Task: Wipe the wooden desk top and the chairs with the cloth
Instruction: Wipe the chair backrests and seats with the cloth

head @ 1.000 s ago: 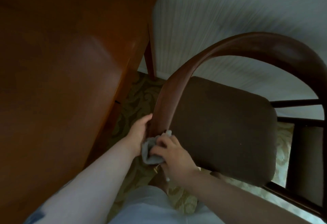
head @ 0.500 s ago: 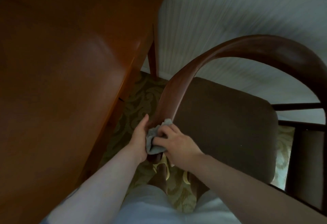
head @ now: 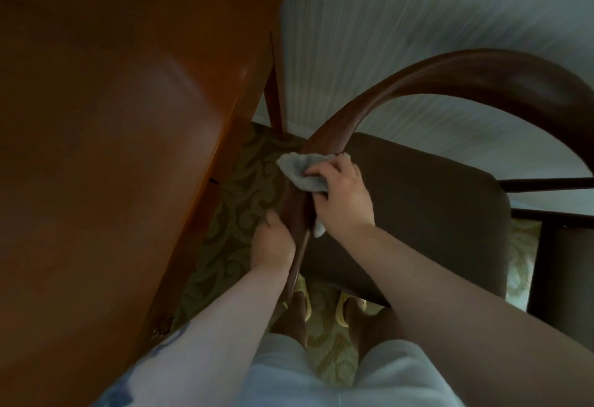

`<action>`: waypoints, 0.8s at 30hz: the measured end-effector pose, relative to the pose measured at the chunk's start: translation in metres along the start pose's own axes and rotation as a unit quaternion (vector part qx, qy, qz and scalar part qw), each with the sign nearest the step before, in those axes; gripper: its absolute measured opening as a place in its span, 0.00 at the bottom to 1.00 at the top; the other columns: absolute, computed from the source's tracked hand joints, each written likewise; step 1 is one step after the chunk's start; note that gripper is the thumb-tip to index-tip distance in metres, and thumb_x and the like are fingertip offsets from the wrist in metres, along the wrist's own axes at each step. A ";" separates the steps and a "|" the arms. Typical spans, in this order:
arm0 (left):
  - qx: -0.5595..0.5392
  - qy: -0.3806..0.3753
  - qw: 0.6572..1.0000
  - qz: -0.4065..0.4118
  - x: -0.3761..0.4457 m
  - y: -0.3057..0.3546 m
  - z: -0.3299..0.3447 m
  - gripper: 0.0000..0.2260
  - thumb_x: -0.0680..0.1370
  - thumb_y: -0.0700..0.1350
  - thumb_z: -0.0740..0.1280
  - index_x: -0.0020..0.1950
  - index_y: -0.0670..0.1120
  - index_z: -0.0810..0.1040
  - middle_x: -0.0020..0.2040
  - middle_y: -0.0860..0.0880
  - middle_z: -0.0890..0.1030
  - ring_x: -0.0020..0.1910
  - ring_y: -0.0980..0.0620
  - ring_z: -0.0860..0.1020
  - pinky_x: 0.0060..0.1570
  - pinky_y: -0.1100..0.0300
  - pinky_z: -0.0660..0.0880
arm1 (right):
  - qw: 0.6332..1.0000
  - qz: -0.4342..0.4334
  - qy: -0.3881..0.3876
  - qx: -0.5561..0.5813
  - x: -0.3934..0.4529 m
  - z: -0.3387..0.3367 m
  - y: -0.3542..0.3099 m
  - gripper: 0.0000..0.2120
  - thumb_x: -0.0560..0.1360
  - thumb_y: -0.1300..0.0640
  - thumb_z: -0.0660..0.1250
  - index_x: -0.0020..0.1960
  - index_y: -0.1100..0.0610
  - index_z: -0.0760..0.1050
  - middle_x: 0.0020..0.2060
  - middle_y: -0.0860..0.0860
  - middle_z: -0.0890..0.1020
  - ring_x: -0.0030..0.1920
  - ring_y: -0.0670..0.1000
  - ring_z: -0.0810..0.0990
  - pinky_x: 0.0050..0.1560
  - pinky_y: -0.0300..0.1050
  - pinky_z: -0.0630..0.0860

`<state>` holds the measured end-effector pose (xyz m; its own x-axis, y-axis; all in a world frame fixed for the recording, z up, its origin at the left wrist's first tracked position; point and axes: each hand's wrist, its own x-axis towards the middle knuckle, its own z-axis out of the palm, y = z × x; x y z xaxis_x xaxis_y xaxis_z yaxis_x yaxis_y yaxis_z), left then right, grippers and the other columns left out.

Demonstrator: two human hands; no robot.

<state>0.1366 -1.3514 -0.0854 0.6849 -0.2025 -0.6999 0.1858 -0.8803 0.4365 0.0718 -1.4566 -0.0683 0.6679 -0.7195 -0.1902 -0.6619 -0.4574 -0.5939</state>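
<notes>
Right hand (head: 340, 191) clenched around a crumpled grey cloth (head: 302, 170), pressing it against the curved dark-brown wooden backrest rail (head: 450, 75) of a chair, just at the bend where the rail drops toward the seat; one loose corner of cloth hanging below the palm at about 6 o'clock. Left hand (head: 273, 242) gripping the same rail lower down, at roughly 7 o'clock from the cloth, fingers wrapped round the wood. Dark brown upholstered seat cushion (head: 434, 210) at 3 o'clock from both hands. Glossy reddish-brown wooden desk top (head: 112, 133) filling the side from 8 to 11 o'clock, near but apart from the chair. Green-and-cream patterned carpet (head: 244, 181) between desk and chair. Pale striped wall (head: 401, 14) at 12 to 2 o'clock. Light shorts (head: 321, 374) at 6 o'clock.
</notes>
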 end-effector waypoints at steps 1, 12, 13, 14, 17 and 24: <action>0.019 0.007 1.000 0.014 0.003 0.005 0.001 0.14 0.84 0.46 0.48 0.58 0.44 0.72 0.57 0.42 0.76 0.53 0.45 0.75 0.56 0.53 0.72 | 1.000 0.011 0.015 0.000 0.003 0.001 -0.006 0.16 0.74 0.63 0.67 0.60 0.50 0.77 0.61 0.50 0.71 0.63 0.53 0.67 0.58 0.50 0.75; -0.028 0.130 0.990 -0.048 0.031 0.036 0.019 0.13 0.80 0.49 0.51 0.50 0.48 0.73 0.44 0.48 0.75 0.51 0.43 0.77 0.49 0.54 0.72 | 0.997 -0.058 -0.037 0.026 0.027 -0.001 0.001 0.12 0.72 0.60 0.69 0.54 0.49 0.77 0.52 0.46 0.72 0.56 0.49 0.70 0.48 0.49 0.76; -0.025 0.135 0.989 -0.047 0.033 0.036 0.022 0.13 0.80 0.50 0.51 0.50 0.47 0.73 0.45 0.47 0.76 0.49 0.43 0.77 0.50 0.53 0.72 | 0.998 -0.056 -0.023 0.027 0.032 -0.002 0.003 0.12 0.72 0.60 0.70 0.54 0.50 0.77 0.52 0.46 0.72 0.56 0.50 0.70 0.48 0.49 0.77; -0.019 0.145 0.988 -0.046 0.034 0.037 0.025 0.14 0.80 0.50 0.51 0.49 0.47 0.74 0.45 0.46 0.78 0.47 0.43 0.77 0.49 0.52 0.73 | 0.998 -0.055 -0.004 0.026 0.038 -0.005 0.005 0.12 0.73 0.59 0.70 0.55 0.50 0.77 0.53 0.47 0.72 0.56 0.50 0.70 0.48 0.50 0.77; 0.020 0.212 0.976 -0.050 0.029 0.041 0.029 0.19 0.80 0.56 0.48 0.45 0.49 0.74 0.42 0.47 0.77 0.40 0.46 0.76 0.44 0.53 0.75 | 0.994 -0.021 0.105 0.000 0.061 -0.010 0.018 0.14 0.74 0.59 0.69 0.59 0.52 0.76 0.57 0.51 0.72 0.59 0.53 0.68 0.55 0.53 0.76; 0.044 0.149 0.988 0.011 0.032 0.031 0.028 0.13 0.81 0.51 0.54 0.52 0.48 0.76 0.48 0.46 0.80 0.45 0.44 0.78 0.43 0.54 0.73 | 0.987 -0.144 0.071 -0.014 0.003 0.032 0.024 0.17 0.73 0.59 0.65 0.62 0.50 0.76 0.69 0.51 0.70 0.72 0.55 0.63 0.68 0.60 0.66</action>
<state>0.1446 -1.3978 -0.1105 0.8677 -0.0980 -0.4873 0.1153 -0.9140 0.3890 0.0690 -1.4527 -0.1079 0.7768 -0.6223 0.0962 -0.4620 -0.6670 -0.5845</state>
